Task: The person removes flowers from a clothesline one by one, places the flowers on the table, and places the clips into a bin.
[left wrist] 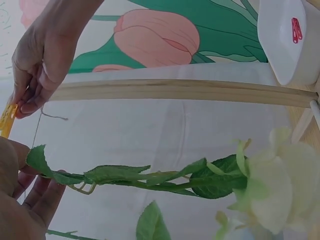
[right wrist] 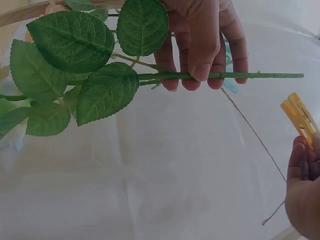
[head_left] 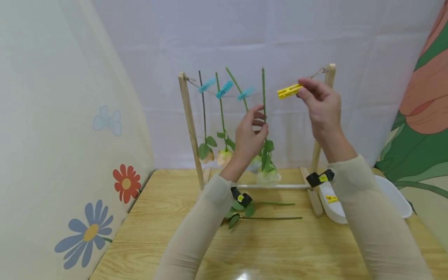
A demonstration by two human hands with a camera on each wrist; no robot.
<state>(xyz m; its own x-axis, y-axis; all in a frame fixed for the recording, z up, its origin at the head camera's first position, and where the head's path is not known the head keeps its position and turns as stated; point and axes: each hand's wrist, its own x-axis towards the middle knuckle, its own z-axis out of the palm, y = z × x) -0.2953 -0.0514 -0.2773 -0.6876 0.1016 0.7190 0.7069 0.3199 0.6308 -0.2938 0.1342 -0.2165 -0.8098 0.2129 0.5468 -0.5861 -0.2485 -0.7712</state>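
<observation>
My left hand (head_left: 250,136) pinches the green stem of a white artificial rose (left wrist: 275,185), which hangs bloom down with its stem end pointing up. My right hand (head_left: 323,109) holds a yellow clothespin (head_left: 288,91) between thumb and fingers, to the right of that stem. A thin string (right wrist: 255,132) runs between two wooden posts, passing close to the stem in the head view. Farther left, blue clothespins (head_left: 224,89) hold three other upside-down flowers on the string; one has a peach bloom (head_left: 224,156). Leaves (right wrist: 107,92) cover part of the held stem.
Two leafy stems (head_left: 273,218) lie on the wooden table (head_left: 168,233), their left ends hidden by my left arm. At the right stands a white basin (head_left: 399,196) with a yellow clothespin (head_left: 331,199) and a red clothespin (left wrist: 296,31) inside. The rack's wooden post (head_left: 190,128) rises at the left.
</observation>
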